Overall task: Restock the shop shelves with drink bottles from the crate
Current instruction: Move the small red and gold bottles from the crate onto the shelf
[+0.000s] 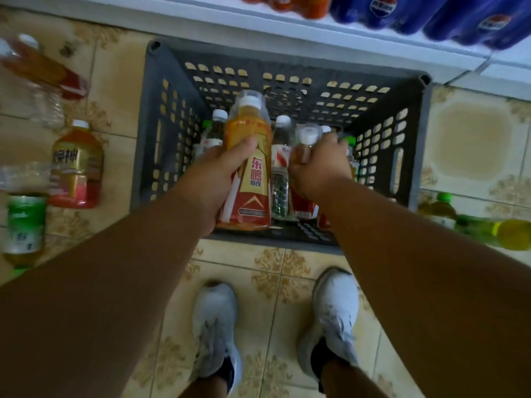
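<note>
Fingers [247, 145] of the left hand [214, 173] are wrapped around the waist of an orange energy-drink bottle [249, 168], held raised above the grey crate [161, 133]. Fingers of the right hand [319, 165] are closed over the shoulder of a second orange bottle [307, 139] just beside it, within the crate. Each bottle is judged full and fairly heavy, stiff plastic with a slick printed sleeve, so the waist is best gripped rather than the clear overcap. An amber liquid, a red-and-gold label and a white cap are seen. More bottles stand in the crate; others lie on the tiled floor [471, 133]. Blue cola bottles [402, 12] fill the white shelf [287, 33] above.
</note>
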A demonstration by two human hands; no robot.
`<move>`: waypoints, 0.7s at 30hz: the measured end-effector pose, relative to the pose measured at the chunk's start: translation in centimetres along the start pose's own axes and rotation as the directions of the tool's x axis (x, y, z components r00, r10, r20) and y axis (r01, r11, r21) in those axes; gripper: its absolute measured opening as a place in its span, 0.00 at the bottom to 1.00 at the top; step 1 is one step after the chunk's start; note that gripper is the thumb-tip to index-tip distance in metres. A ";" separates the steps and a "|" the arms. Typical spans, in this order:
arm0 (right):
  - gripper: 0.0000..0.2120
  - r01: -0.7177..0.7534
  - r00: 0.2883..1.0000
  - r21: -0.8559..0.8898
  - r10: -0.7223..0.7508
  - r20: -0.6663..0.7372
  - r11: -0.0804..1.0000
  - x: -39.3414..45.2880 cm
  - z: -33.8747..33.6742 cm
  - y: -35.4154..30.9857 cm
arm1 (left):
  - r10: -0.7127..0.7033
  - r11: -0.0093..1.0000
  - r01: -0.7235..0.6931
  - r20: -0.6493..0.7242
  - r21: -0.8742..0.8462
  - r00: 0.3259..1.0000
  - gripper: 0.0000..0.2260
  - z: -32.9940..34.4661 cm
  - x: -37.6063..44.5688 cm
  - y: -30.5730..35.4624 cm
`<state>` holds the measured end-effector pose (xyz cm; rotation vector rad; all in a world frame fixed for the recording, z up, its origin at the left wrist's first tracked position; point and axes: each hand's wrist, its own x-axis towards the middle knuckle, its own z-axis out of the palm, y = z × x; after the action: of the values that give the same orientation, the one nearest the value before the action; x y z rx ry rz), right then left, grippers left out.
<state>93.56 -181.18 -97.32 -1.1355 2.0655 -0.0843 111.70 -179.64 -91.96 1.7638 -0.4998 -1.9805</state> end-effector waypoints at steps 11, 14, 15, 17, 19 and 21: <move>0.11 -0.059 0.922 0.819 -0.284 0.264 0.570 -20.2 -19.8 -10.5 | 0.078 0.967 -0.043 0.130 -0.250 0.988 0.19 -2.3 -24.1 12.0; 0.10 -0.176 0.871 0.902 -0.364 0.329 0.394 -26.1 -25.4 -14.6 | 0.124 0.954 -0.049 0.240 -0.296 0.963 0.21 -2.1 -31.2 15.4; 0.10 -0.210 0.856 0.913 -0.385 0.344 0.349 -28.1 -27.3 -16.1 | 0.145 0.947 -0.063 0.247 -0.314 0.958 0.21 -1.9 -33.7 16.7; 0.11 -0.243 0.830 0.923 -0.428 0.358 0.299 -33.0 -32.2 -19.3 | 0.223 0.924 -0.124 0.248 -0.361 0.943 0.19 -1.1 -39.9 19.9; 0.18 -0.286 0.813 0.925 -0.449 0.372 0.249 -36.8 -36.1 -21.7 | 0.311 0.898 -0.203 0.237 -0.390 0.921 0.18 -0.2 -45.1 22.1; 0.22 -0.318 0.797 0.924 -0.469 0.381 0.211 -40.0 -39.3 -23.4 | 0.355 0.877 -0.231 0.243 -0.422 0.903 0.19 0.6 -49.4 23.9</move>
<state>96.83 -176.70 -36.83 -0.2815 0.8835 -0.8797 117.62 -172.76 -37.84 1.0685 -0.4145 -1.9761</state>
